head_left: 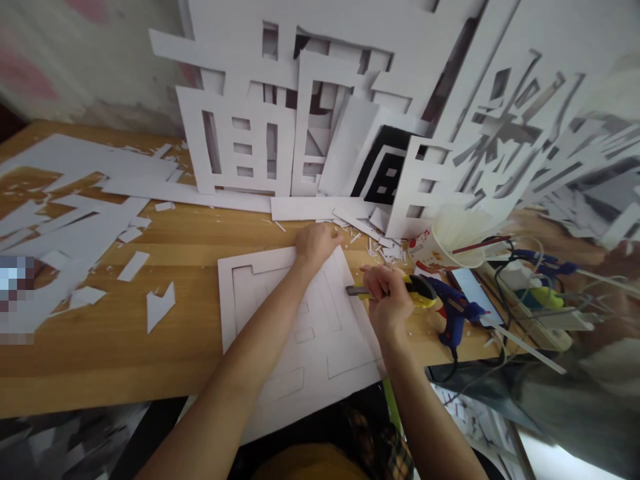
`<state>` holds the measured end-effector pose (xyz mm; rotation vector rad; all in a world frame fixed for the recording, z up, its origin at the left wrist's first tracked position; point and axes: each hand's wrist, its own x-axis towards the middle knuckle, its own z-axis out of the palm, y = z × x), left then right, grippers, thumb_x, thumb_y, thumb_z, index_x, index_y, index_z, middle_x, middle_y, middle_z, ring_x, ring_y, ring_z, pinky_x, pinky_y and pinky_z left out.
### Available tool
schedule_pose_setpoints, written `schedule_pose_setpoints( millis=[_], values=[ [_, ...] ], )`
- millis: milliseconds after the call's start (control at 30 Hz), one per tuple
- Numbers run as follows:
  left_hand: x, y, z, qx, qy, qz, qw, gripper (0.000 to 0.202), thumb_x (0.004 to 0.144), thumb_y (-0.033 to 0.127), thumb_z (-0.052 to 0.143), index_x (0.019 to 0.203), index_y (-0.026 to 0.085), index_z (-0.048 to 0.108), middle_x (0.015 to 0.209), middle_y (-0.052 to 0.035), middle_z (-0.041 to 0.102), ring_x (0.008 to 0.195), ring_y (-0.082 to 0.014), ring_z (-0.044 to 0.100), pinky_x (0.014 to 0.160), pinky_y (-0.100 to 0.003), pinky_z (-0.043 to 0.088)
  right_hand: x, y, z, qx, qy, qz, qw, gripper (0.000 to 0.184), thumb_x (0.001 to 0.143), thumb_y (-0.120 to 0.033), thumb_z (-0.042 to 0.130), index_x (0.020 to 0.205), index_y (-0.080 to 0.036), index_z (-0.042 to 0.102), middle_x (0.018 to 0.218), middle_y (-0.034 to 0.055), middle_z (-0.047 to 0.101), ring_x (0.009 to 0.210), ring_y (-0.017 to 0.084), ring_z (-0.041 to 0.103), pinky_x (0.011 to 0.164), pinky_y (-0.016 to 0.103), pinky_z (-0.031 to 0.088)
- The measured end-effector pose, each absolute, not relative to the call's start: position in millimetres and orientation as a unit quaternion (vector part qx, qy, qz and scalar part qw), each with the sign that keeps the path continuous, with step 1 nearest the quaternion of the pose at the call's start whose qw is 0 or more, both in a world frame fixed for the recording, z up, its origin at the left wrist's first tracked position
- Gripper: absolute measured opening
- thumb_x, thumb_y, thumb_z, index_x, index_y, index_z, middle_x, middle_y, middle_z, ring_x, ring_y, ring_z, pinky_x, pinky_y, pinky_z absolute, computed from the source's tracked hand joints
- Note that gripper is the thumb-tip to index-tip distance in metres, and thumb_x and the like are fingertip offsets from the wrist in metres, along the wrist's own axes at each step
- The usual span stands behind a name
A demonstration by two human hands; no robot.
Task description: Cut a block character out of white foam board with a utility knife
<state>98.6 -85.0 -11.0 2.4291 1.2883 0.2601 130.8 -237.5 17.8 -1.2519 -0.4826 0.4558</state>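
A white foam board sheet with cut outlines lies on the wooden table, overhanging its near edge. My left hand rests on the sheet's far edge, fingers curled and pressing it down. My right hand is closed round a yellow and black utility knife, whose blade end touches the sheet's right side.
Large white cut-out boards lean against the wall behind. Offcuts and scraps cover the table's left. At right stand a paper cup, a blue glue gun, cables and strips.
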Motion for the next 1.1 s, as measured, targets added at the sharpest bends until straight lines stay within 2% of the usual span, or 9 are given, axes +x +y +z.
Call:
schedule_pose_setpoints(
  millis=[333,733,933,1100],
  values=[
    [96.2,-85.3,-10.4,0.866,0.451,0.092,0.197,0.043,0.094,0.047,0.051,0.101,0.016,0.08,0.095,-0.0138,0.077,0.095,-0.0269,0.072,0.078,-0.032,0.052,125.9,-253.4,18.7,-0.568,-0.205,0.205,0.77,0.044,0.072,-0.028,0.063,0.048,-0.024,0.027,0.042,-0.0098,0.024,0.044,0.009,0.023,0.074,0.032,0.049],
    [95.6,-86.3,-7.4,0.867,0.446,0.088,0.204,0.043,0.095,0.046,0.049,0.1,0.016,0.08,0.098,-0.0141,0.078,0.096,-0.0272,0.072,0.08,-0.033,0.052,124.0,-276.1,17.3,-0.552,-0.259,0.241,0.755,0.044,0.079,-0.025,0.061,0.047,-0.023,0.031,0.043,-0.0093,0.024,0.044,0.009,0.026,0.079,0.032,0.044],
    [95.3,-85.8,-8.7,0.868,0.442,0.096,0.203,0.045,0.096,0.048,0.048,0.101,0.017,0.08,0.097,-0.0133,0.078,0.097,-0.0265,0.072,0.081,-0.031,0.051,124.8,-283.8,18.6,-0.571,-0.28,0.256,0.728,0.045,0.08,-0.029,0.062,0.047,-0.023,0.031,0.043,-0.0088,0.025,0.046,0.01,0.027,0.078,0.035,0.044],
    [95.2,-85.4,-8.7,0.87,0.437,0.094,0.208,0.043,0.095,0.046,0.049,0.1,0.016,0.08,0.099,-0.0141,0.078,0.097,-0.0263,0.072,0.081,-0.032,0.052,120.0,-289.2,21.8,-0.564,-0.267,0.251,0.74,0.047,0.079,-0.03,0.062,0.047,-0.024,0.028,0.042,-0.0098,0.022,0.045,0.01,0.024,0.075,0.036,0.044]
  ],
)
